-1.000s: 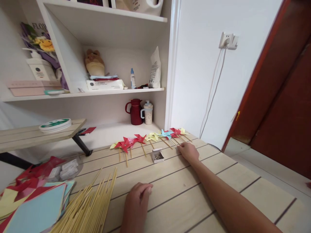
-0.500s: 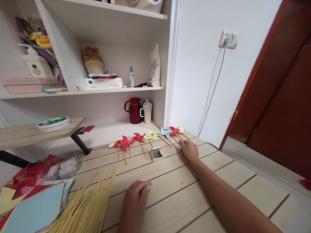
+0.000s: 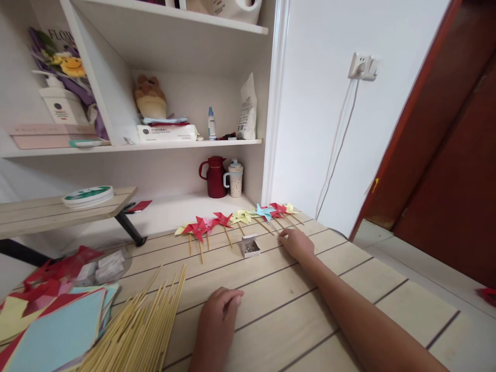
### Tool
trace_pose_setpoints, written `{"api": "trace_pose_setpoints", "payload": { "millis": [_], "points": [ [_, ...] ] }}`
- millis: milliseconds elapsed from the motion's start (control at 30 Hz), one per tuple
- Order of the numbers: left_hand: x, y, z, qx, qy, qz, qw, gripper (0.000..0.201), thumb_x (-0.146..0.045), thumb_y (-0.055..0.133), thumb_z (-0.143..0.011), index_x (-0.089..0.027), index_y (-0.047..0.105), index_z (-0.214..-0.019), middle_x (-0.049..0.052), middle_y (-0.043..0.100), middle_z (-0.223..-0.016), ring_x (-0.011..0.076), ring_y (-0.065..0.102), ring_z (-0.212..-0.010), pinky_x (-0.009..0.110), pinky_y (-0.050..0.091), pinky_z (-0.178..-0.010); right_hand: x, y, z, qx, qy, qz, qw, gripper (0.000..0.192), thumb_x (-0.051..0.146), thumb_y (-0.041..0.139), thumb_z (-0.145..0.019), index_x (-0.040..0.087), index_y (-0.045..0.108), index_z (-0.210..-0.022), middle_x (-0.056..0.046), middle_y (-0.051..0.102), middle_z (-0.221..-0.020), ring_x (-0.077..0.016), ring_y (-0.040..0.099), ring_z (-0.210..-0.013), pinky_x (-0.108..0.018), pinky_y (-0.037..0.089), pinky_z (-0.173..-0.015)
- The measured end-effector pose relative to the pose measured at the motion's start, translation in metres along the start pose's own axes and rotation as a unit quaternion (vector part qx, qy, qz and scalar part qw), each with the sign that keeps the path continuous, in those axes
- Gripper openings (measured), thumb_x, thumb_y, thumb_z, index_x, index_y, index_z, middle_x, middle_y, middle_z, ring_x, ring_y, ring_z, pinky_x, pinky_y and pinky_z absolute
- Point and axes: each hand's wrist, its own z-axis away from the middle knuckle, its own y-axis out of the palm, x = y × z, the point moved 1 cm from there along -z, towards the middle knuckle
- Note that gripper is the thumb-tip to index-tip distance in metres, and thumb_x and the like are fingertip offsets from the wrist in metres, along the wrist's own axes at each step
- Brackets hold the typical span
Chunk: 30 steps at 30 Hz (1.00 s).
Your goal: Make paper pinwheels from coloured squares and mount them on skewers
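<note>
Several paper pinwheels on thin wooden sticks lie in a row along the table's back edge, among them a red pinwheel (image 3: 199, 229) and a light blue pinwheel (image 3: 264, 211). My right hand (image 3: 297, 244) reaches to the right part of the row. Its fingers are bent and pinched at the lower end of the blue pinwheel's stick; the fingertips are partly hidden. A small open white box (image 3: 251, 248) of metal pins stands just left of that hand. Loosely curled, my left hand (image 3: 220, 310) rests on the table nearer to me, with nothing visible in it.
A bundle of wooden sticks (image 3: 143, 320) and a stack of coloured paper squares (image 3: 58, 325) lie at the left. Behind them are small clear boxes (image 3: 110, 266) and a low wooden stand (image 3: 116, 201). A red jug (image 3: 216, 178) and a cup (image 3: 235, 180) stand under the shelf.
My right hand has shifted slightly left and toward me, its fingertips moving along the pinwheel sticks. The left hand has stayed in place.
</note>
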Motion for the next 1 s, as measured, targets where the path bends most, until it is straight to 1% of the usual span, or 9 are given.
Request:
{"api": "trace_pose_setpoints", "payload": {
  "millis": [133,267,367,500,633,733,800,900,1000],
  "points": [
    [-0.001,0.0,0.0,0.0,0.001,-0.002,1.0,0.028,-0.032,0.05,-0.085,-0.02,0.075,-0.087,0.009,0.074,-0.092,0.0247,0.067,-0.091,0.036,0.05,-0.085,0.007,0.004,0.002,0.015,-0.02,0.025,0.999,0.032,0.036,0.05,-0.091,0.03,0.071,-0.113,-0.009,0.073,-0.11,-0.0261,0.065,-0.103,-0.031,0.046,-0.077],
    [-0.001,0.0,0.001,0.001,0.004,-0.01,1.0,0.028,-0.03,0.05,-0.085,-0.019,0.075,-0.086,0.009,0.074,-0.089,0.0247,0.067,-0.089,0.037,0.05,-0.084,0.014,0.009,0.004,0.022,-0.036,0.034,0.998,0.034,0.037,0.046,-0.093,0.031,0.069,-0.118,-0.01,0.073,-0.111,-0.0266,0.066,-0.103,-0.033,0.047,-0.079],
    [-0.002,0.0,0.0,-0.003,0.009,-0.012,1.0,0.027,-0.03,0.05,-0.085,-0.02,0.075,-0.085,0.009,0.074,-0.089,0.0247,0.067,-0.088,0.037,0.05,-0.084,0.015,0.009,0.006,0.021,-0.051,0.03,0.998,0.032,0.036,0.046,-0.093,0.034,0.069,-0.115,-0.008,0.073,-0.11,-0.0265,0.066,-0.101,-0.032,0.046,-0.076],
    [-0.002,-0.001,0.0,0.001,0.01,-0.016,1.0,0.028,-0.032,0.049,-0.086,-0.021,0.075,-0.085,0.009,0.073,-0.089,0.025,0.067,-0.089,0.037,0.05,-0.084,0.011,0.006,0.008,0.005,-0.062,0.013,0.998,0.028,0.034,0.05,-0.09,0.03,0.071,-0.107,-0.008,0.074,-0.103,-0.0268,0.067,-0.096,-0.03,0.044,-0.069],
    [-0.001,-0.001,0.0,0.006,0.009,-0.017,1.0,0.029,-0.032,0.049,-0.086,-0.02,0.075,-0.087,0.01,0.073,-0.091,0.0258,0.067,-0.09,0.037,0.05,-0.084,0.008,0.003,0.009,-0.028,-0.063,-0.02,0.997,0.022,0.031,0.053,-0.087,0.026,0.071,-0.099,-0.007,0.075,-0.094,-0.0245,0.067,-0.088,-0.027,0.04,-0.062],
    [-0.001,-0.001,0.0,0.003,0.009,-0.017,1.0,0.029,-0.031,0.049,-0.086,-0.019,0.075,-0.087,0.01,0.073,-0.091,0.0257,0.067,-0.09,0.037,0.049,-0.082,0.011,-0.001,0.012,-0.066,-0.073,-0.055,0.994,0.025,0.03,0.048,-0.089,0.025,0.069,-0.102,-0.005,0.074,-0.086,-0.0222,0.065,-0.081,-0.026,0.038,-0.06],
    [-0.002,-0.002,0.0,0.0,0.014,-0.019,1.0,0.028,-0.031,0.05,-0.086,-0.019,0.075,-0.085,0.01,0.073,-0.089,0.0257,0.067,-0.088,0.036,0.05,-0.08,0.015,-0.006,0.016,-0.091,-0.094,-0.082,0.988,0.029,0.031,0.043,-0.092,0.024,0.068,-0.106,-0.004,0.071,-0.078,-0.0207,0.063,-0.075,-0.026,0.039,-0.06],
    [-0.004,-0.002,-0.001,0.003,0.024,-0.032,0.999,0.028,-0.03,0.05,-0.086,-0.019,0.076,-0.083,0.01,0.073,-0.086,0.0255,0.067,-0.084,0.035,0.05,-0.076,0.028,-0.014,0.029,-0.116,-0.151,-0.122,0.974,0.036,0.034,0.036,-0.096,0.021,0.066,-0.113,-0.004,0.067,-0.072,-0.0192,0.06,-0.067,-0.027,0.042,-0.064],
    [-0.005,-0.003,-0.001,0.004,0.033,-0.042,0.999,0.028,-0.026,0.049,-0.086,-0.019,0.076,-0.085,0.009,0.073,-0.087,0.0245,0.067,-0.084,0.034,0.05,-0.073,0.046,-0.016,0.052,-0.108,-0.225,-0.154,0.956,0.04,0.036,0.033,-0.097,0.019,0.066,-0.114,-0.005,0.067,-0.074,-0.0186,0.06,-0.067,-0.027,0.045,-0.068]
  ]
}}
